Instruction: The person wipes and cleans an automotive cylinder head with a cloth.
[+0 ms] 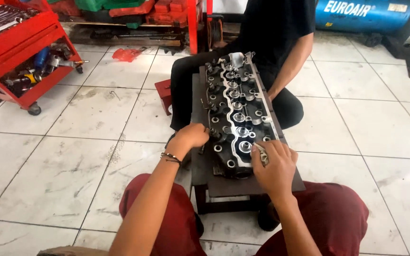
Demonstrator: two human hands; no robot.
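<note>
A metal engine cylinder head (236,114) lies lengthwise on a low dark wooden stand (243,182) between two seated people. The left hand (191,136) grips the head's near left edge, fingers curled together around it. The right hand (275,168) rests on the near right corner, fingers pressed together against a small pale object (260,152) too blurred to identify. Opposite sits a person in black clothing (271,28). A red tool trolley (17,47) stands on the tiled floor (81,156), well apart to the left.

both hands, left hand (191,136) and right hand (275,167), rest on a cylinder head (236,111).
</note>
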